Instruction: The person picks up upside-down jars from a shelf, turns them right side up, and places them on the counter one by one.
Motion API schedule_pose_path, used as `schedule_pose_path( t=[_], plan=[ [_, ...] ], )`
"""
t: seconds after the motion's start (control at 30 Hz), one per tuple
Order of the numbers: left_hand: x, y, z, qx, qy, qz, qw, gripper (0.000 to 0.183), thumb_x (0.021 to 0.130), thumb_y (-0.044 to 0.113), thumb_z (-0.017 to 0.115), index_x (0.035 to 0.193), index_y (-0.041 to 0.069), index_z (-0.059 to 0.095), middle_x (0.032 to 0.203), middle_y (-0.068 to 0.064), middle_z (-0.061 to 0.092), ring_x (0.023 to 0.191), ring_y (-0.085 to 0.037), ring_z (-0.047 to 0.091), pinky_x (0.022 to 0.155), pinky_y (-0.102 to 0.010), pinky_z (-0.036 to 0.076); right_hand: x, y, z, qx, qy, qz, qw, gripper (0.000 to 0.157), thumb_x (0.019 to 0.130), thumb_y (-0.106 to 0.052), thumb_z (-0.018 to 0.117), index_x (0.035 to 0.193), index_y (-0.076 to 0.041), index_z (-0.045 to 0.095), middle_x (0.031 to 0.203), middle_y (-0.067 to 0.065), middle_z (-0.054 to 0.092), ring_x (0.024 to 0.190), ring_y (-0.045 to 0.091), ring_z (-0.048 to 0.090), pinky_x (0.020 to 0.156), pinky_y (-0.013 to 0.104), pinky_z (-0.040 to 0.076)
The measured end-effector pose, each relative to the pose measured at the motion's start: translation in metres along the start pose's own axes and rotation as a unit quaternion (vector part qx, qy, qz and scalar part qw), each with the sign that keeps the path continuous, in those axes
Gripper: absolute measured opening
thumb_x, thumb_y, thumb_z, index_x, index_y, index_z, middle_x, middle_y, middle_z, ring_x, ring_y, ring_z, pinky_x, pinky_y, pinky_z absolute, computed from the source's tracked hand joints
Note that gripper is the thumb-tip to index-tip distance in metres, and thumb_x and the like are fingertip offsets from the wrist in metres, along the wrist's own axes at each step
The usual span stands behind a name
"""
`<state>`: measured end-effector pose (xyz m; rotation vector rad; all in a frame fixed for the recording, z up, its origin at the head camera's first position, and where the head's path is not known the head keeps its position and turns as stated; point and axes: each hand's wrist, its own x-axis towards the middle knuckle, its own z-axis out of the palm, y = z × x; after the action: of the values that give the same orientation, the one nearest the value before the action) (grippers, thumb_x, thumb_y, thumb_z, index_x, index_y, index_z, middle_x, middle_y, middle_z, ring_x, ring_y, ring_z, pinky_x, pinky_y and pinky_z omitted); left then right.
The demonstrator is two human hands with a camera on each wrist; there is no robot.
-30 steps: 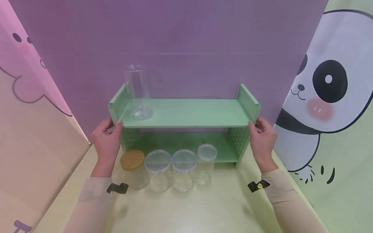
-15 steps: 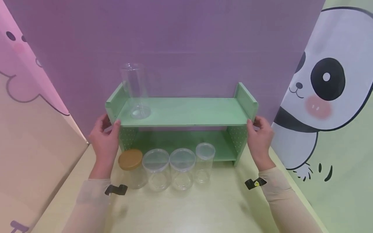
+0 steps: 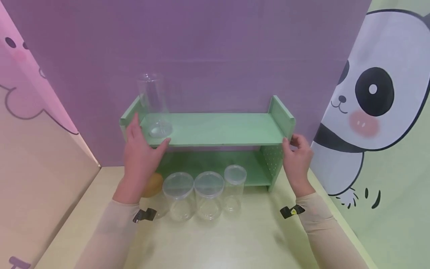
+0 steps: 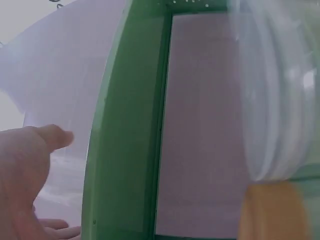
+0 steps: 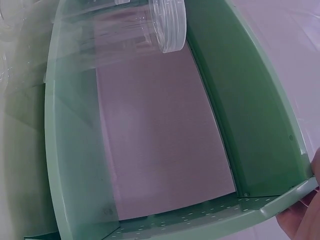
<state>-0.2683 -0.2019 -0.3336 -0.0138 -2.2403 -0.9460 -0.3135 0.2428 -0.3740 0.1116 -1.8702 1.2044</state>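
A two-tier green shelf [image 3: 221, 129] stands on the table. On its upper board, at the left end, is a tall clear jar [image 3: 152, 95] with no lid visible. My left hand [image 3: 138, 158] is raised before the shelf's upper left end, fingers straight and thumb spread, near that jar. In the left wrist view, the left thumb [image 4: 57, 137] is clear of the shelf. My right hand [image 3: 298, 162] pinches the right side panel, its thumb at the front edge; in the right wrist view, its fingers [image 5: 300, 215] are partly cut off.
Before the lower board stand a jar with a brown lid [image 3: 153, 185], partly behind my left hand, two wide clear-lidded jars [image 3: 179, 186], and a slimmer clear-lidded jar [image 3: 235, 175]. A purple wall [image 3: 215, 56] rises behind; a panda-painted wall [image 3: 356, 164] is at right.
My left hand has let go of the shelf's left panel and moved right and up toward the tall jar, fingers straightening. The right hand keeps its grip; the view shifts slightly.
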Motion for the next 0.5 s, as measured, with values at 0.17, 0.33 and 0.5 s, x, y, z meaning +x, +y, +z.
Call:
schedule_pose_path(
  t=[0.17, 0.33, 0.5],
  plan=[
    [0.024, -0.001, 0.000, 0.010, -0.066, -0.043, 0.9968, 0.135, 0.094, 0.048, 0.087, 0.176, 0.019, -0.016, 0.180, -0.024, 0.019, 0.144, -0.059, 0.049, 0.113, -0.078, 0.045, -0.002, 0.000, 0.001, -0.006, -0.005, 0.002, 1.000, 0.019, 0.107, -0.009, 0.070, 0.117, 0.006, 0.074, 0.111, 0.019, 0.076, 0.100, 0.013, 0.067, 0.079, 0.013, 0.055],
    [0.045, -0.003, 0.002, -0.047, -0.097, -0.070, 0.9918, 0.145, 0.090, 0.038, 0.095, 0.174, 0.031, -0.023, 0.180, -0.022, 0.022, 0.156, -0.047, 0.042, 0.118, -0.072, 0.044, -0.001, 0.000, 0.002, -0.005, -0.008, 0.004, 1.000, 0.020, 0.107, -0.010, 0.069, 0.117, 0.007, 0.074, 0.112, 0.019, 0.075, 0.101, 0.012, 0.066, 0.081, 0.012, 0.056],
    [0.055, -0.002, 0.003, -0.073, -0.111, -0.079, 0.9880, 0.148, 0.089, 0.032, 0.096, 0.172, 0.038, -0.026, 0.176, -0.022, 0.034, 0.156, -0.044, 0.043, 0.119, -0.069, 0.045, -0.001, -0.002, 0.002, -0.005, -0.004, 0.005, 1.000, 0.019, 0.108, -0.009, 0.069, 0.117, 0.007, 0.074, 0.111, 0.018, 0.075, 0.100, 0.010, 0.066, 0.081, 0.012, 0.056]
  ],
)
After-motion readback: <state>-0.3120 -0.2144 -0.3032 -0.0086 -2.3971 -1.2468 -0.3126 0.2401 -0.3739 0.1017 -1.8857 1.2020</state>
